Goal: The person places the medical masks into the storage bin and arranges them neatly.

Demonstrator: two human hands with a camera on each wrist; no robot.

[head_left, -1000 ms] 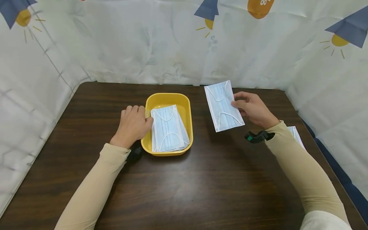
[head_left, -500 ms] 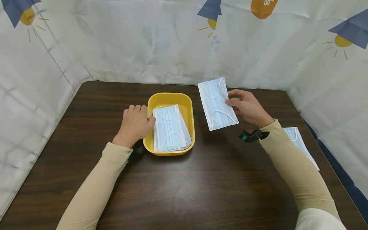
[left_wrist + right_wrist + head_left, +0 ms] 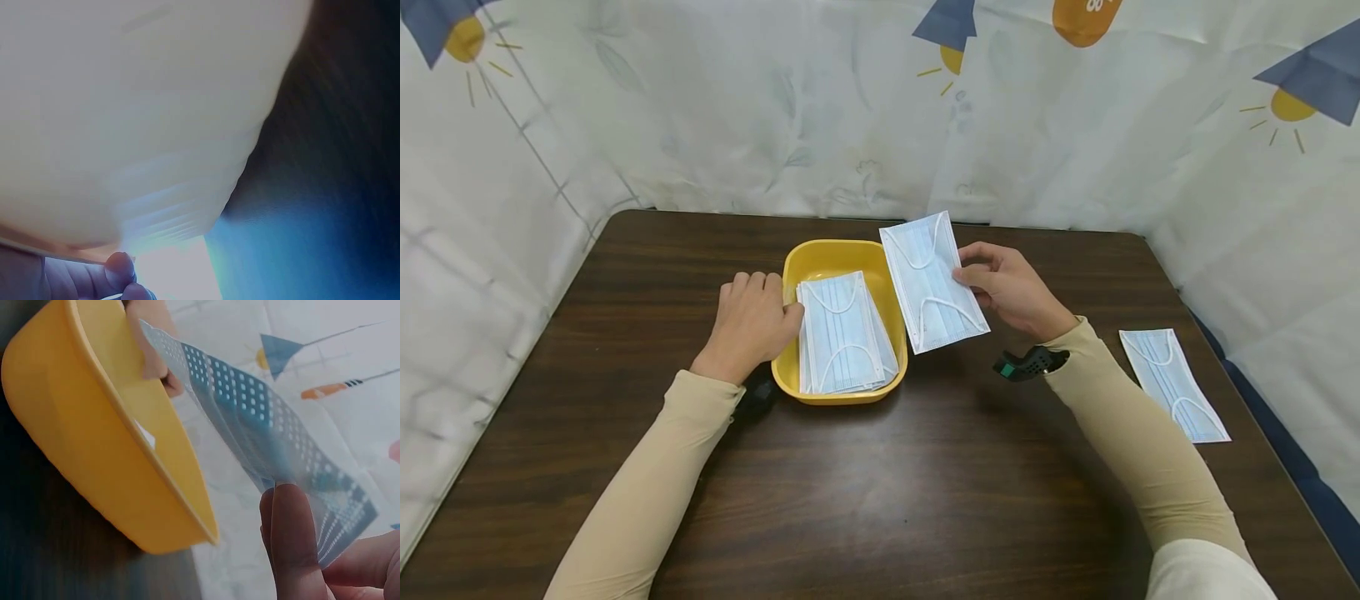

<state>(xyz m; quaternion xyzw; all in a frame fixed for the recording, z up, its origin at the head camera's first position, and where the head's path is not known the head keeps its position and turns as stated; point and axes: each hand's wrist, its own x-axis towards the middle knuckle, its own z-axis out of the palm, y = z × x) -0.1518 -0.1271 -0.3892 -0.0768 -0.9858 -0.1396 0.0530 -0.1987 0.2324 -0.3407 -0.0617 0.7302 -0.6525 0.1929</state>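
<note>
A yellow plastic basket [image 3: 840, 399] stands on the table, with a stack of blue face masks [image 3: 838, 333] lying inside. At its left rim, my left hand [image 3: 748, 327] grips the edge; the left wrist view shows the fingertips [image 3: 119, 270] at the rim beside the basket's wall [image 3: 137, 112]. My right hand [image 3: 1011, 287] pinches a single face mask [image 3: 928, 283] by its right edge. That mask hangs tilted over the basket's right rim, above the stack. In the right wrist view the held mask [image 3: 250, 412] is bent, between thumb and fingers, apart from the basket [image 3: 81, 444].
Another face mask [image 3: 1176, 385] lies flat near the right edge of the dark wooden table [image 3: 865, 508], just beyond the right forearm. A patterned white curtain [image 3: 730, 108] encloses the back and sides of the table.
My right hand has moved left with the pinched mask, from beside the basket to over its right rim. The mask on the right has come into full view. My left hand keeps its place.
</note>
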